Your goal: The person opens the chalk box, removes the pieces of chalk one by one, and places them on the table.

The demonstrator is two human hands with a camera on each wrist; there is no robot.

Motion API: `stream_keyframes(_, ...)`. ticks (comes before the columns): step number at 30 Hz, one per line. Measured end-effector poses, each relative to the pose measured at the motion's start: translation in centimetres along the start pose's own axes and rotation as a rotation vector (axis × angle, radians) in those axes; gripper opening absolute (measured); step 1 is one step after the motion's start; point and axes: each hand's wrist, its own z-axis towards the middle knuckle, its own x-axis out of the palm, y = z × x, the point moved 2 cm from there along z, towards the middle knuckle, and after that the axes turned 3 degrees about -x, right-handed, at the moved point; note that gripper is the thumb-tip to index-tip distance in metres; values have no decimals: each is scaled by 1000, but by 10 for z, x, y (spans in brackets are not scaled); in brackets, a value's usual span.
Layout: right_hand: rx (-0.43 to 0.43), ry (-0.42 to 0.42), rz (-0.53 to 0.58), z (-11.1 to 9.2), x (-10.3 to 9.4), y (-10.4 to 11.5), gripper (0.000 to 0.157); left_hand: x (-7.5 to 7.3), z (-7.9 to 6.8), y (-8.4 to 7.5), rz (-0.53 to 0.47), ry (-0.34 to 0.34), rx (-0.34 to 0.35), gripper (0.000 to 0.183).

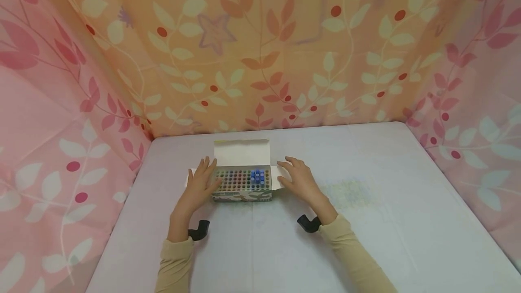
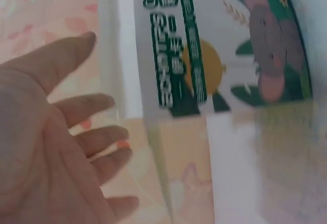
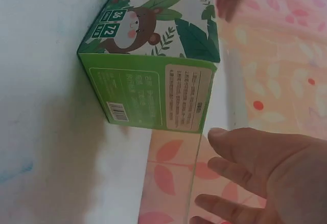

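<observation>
Hands at side edges of box, more tabletop rightward

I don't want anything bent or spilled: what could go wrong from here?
Snagging: the blue sticks stand higher than their neighbours in the open box, so the raised lid might catch on them if folded down.

Bending: the right hand is close to the spread right flap and could crease it.

Shifting: the left hand overlaps the box's left edge in the head view, so a bump might slide it; contact is unclear.
</observation>
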Motion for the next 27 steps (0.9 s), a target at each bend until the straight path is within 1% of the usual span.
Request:
stream_keyframes(2,-40,-17,-16,5,2,5,41,3,3,-5,-10,-5,51,67)
stream_keyframes(4,-87,-24,5,12,5,9,37,7,8,-9,-21,-7,97,68)
stream_keyframes(6,-135,-26,47,19,9,13,33,12,12,-12,-38,-8,134,69)
stream_keyframes(9,-193,-27,132,28,16,16,28,20,17,-15,-47,-11,168,72)
stream_keyframes(11,-222,-30,171,33,21,16,25,27,21,-16,-25,-11,175,74)
stream_keyframes(13,-251,-36,181,38,27,16,23,33,23,-15,12,-12,177,77)
stream_keyframes(15,-281,-42,170,42,32,16,21,39,25,-13,57,-10,167,80)
stream_keyframes(18,-304,-48,118,45,39,15,19,45,25,-12,100,-11,146,84)
stream_keyframes(22,-296,-45,86,47,43,14,17,48,24,-14,147,-8,122,87)
stream_keyframes(27,-273,-20,101,50,42,17,17,49,24,-14,213,-14,109,89)
